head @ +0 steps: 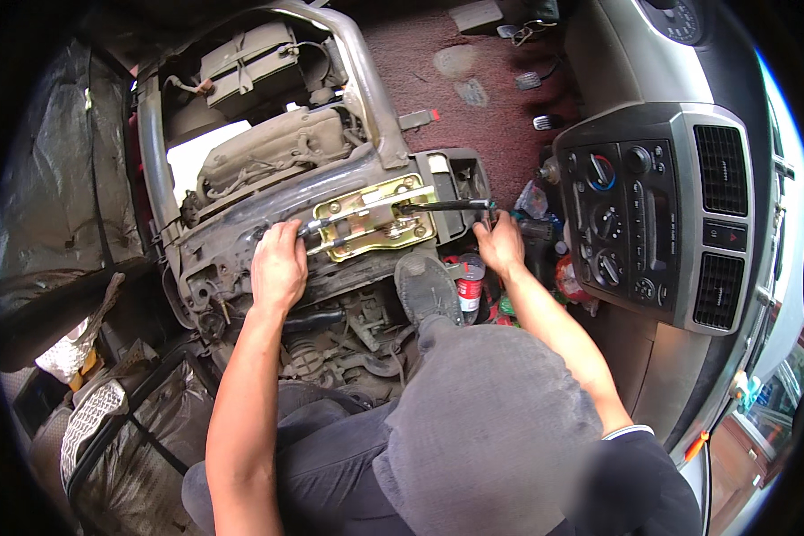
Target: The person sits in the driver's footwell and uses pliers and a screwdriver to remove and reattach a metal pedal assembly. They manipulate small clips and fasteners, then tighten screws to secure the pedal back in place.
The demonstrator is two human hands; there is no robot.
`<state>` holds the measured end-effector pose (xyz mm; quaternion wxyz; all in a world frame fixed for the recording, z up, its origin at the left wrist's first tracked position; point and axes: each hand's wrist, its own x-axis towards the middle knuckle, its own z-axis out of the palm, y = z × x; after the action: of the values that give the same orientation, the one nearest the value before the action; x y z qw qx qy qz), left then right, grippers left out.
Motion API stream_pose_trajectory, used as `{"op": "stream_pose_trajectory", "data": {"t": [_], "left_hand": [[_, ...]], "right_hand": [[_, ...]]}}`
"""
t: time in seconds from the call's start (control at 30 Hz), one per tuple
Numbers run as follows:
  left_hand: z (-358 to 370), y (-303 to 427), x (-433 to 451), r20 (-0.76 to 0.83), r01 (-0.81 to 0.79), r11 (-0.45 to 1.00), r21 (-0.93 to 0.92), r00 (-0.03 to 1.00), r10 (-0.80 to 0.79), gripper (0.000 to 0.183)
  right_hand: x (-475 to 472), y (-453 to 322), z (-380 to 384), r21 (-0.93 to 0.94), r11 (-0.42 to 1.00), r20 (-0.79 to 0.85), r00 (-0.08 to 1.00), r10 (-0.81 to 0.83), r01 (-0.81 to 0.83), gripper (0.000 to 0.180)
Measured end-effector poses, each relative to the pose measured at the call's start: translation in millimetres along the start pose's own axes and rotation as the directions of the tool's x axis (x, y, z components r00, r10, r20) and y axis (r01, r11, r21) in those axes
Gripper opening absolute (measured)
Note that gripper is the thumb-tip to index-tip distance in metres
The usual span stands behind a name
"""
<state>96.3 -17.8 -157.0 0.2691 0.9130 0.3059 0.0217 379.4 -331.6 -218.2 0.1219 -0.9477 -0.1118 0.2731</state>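
Note:
A gold-coloured metal gear-shift bracket (pixel 375 218) is fixed on the grey metal floor hump. Its black shift lever (pixel 449 206) leans toward the dashboard. My left hand (pixel 280 264) is at the bracket's left end, fingers curled over a shift cable (pixel 311 228) that runs into the bracket. My right hand (pixel 502 244) is just below the lever's free end, beside a dark console tray (pixel 465 174). Its fingers are bent around something small and partly hidden, which I cannot make out. My shoe (pixel 429 288) rests below the bracket.
An open engine bay shows a dusty battery (pixel 251 67) and an engine cover (pixel 275 147). The dashboard's centre panel (pixel 623 214) stands at right. A bottle with a red label (pixel 470 288) lies near my shoe. Pedals (pixel 528 82) rise above red carpet (pixel 435 67). Tilted seats (pixel 60 167) are at left.

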Motion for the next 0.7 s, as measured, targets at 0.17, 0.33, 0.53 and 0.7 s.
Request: {"op": "stream_pose_trajectory", "data": {"t": [0.17, 0.33, 0.53, 0.7], "left_hand": [[-6.3, -3.6, 4.5, 0.096, -0.061, 0.985, 0.163, 0.994, 0.046, 0.03], [-7.9, -12.1, 14.5, 0.251, -0.224, 0.918, 0.328, 0.957, 0.144, 0.03], [-7.6, -28.1, 14.9, 0.274, -0.343, 0.873, 0.347, 0.927, 0.256, 0.037], [-4.6, -26.3, 18.3, 0.247, -0.385, 0.836, 0.391, 0.919, 0.308, 0.04]], "right_hand": [[23.9, -3.5, -5.4, -0.155, 0.979, -0.071, 0.986, -0.148, 0.135, 0.058], [36.8, 3.0, -13.1, -0.211, 0.955, -0.115, 0.965, -0.234, 0.207, 0.064], [34.3, -9.0, -13.2, -0.059, 0.985, 0.005, 0.986, -0.164, 0.164, 0.06], [64.0, 12.1, 5.2, -0.179, 0.945, 0.021, 0.962, -0.274, 0.273, 0.061]]}}
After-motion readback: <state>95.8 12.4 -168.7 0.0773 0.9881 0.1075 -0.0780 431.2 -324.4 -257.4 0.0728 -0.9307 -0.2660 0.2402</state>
